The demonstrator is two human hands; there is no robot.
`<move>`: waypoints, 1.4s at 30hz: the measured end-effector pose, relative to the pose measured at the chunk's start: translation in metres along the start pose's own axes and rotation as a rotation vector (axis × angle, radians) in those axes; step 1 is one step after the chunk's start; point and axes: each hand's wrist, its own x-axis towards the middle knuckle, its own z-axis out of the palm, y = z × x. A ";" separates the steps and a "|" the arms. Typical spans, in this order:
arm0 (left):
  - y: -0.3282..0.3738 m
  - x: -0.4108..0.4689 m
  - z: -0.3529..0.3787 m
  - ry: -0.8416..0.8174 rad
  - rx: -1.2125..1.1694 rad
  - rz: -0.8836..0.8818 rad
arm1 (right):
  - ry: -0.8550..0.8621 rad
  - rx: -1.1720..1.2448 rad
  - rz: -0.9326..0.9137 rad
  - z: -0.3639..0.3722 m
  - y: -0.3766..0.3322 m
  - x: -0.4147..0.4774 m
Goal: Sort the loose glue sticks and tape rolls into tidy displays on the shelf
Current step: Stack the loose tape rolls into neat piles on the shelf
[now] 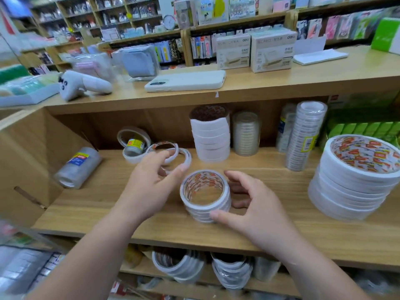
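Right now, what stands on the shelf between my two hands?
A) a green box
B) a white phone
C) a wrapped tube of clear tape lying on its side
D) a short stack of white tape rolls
D: the short stack of white tape rolls stands upright on the shelf, with the left hand on one side of it and the right hand on the other.
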 end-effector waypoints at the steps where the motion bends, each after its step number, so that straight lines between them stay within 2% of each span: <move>1: -0.010 0.006 -0.005 0.047 0.092 -0.030 | -0.023 -0.073 -0.003 0.000 -0.002 0.000; 3: -0.030 0.021 -0.009 0.027 0.286 -0.091 | -0.067 -0.220 -0.004 0.001 -0.006 0.001; 5: -0.048 0.033 -0.006 -0.035 0.376 -0.091 | -0.097 -0.327 -0.019 0.006 -0.008 0.002; 9: -0.066 0.043 0.005 0.019 0.267 0.008 | -0.101 -0.461 -0.044 0.016 -0.003 0.005; 13: -0.071 0.047 0.007 0.054 0.219 0.051 | -0.036 -0.471 -0.057 0.019 0.001 0.005; 17: -0.056 0.034 -0.004 0.124 0.103 0.171 | 0.047 -0.490 -0.069 0.021 -0.001 0.010; 19: -0.039 0.020 -0.010 0.129 0.010 0.300 | 0.069 -0.468 -0.015 0.021 -0.004 0.014; 22: -0.014 0.002 -0.006 0.001 -0.079 0.464 | 0.092 -0.414 0.029 0.021 -0.006 0.016; 25: -0.006 0.003 0.008 -0.117 -0.049 0.561 | 0.071 -0.344 0.024 0.016 -0.005 0.013; 28: -0.008 0.008 0.013 -0.180 -0.049 0.616 | 0.095 -0.092 0.024 0.008 -0.005 0.007; 31: -0.015 0.012 0.008 -0.192 -0.093 0.551 | 0.133 -0.014 0.042 0.006 -0.005 0.004; 35: -0.025 0.025 0.013 -0.404 -0.154 0.231 | 0.166 -0.075 0.087 0.017 -0.010 0.005; 37: -0.025 0.026 0.023 -0.487 -0.218 0.209 | 0.198 -0.093 0.116 0.022 -0.010 0.005; 42: -0.015 0.020 0.037 -0.384 -0.302 0.227 | 0.220 -0.127 0.188 0.032 -0.014 0.002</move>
